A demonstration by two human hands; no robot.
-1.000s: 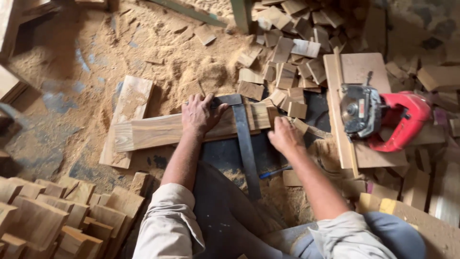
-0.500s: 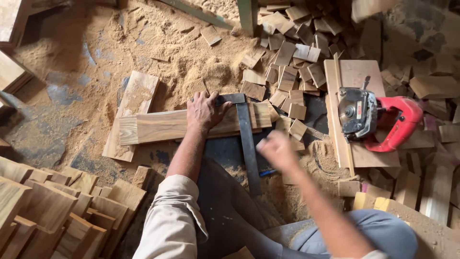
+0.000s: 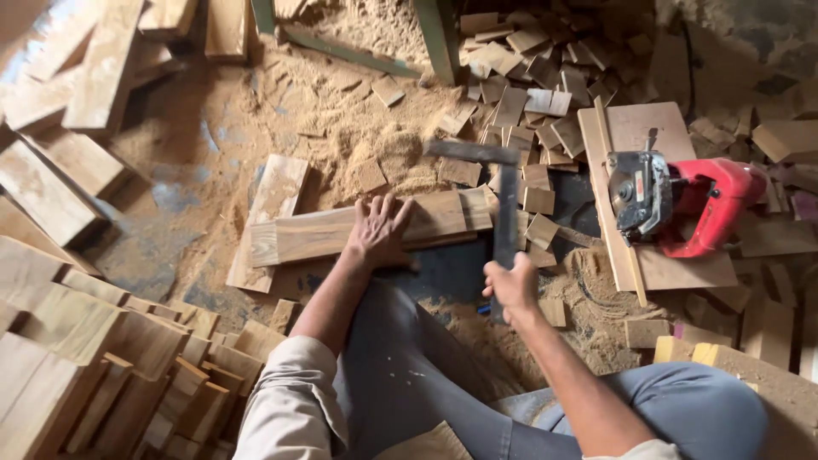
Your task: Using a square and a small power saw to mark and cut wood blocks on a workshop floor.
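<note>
A: What's biggest down there?
B: The floor (image 3: pixel 213 162), thick with sawdust, offcuts (image 3: pixel 528 85) scattered, stacked boards at left. A red saw (image 3: pixel 682 200) rests on a panel (image 3: pixel 656 264) at right.
A: And the plank?
B: The plank (image 3: pixel 341 232) lies across a board (image 3: pixel 268 213), under the left hand (image 3: pixel 379 232), fingers spread flat on it, clenching nothing.
A: The right hand?
B: The right hand (image 3: pixel 511 288) has fingers wrapped round a metal square (image 3: pixel 503 196), whose blade sits just past the plank's end.
</note>
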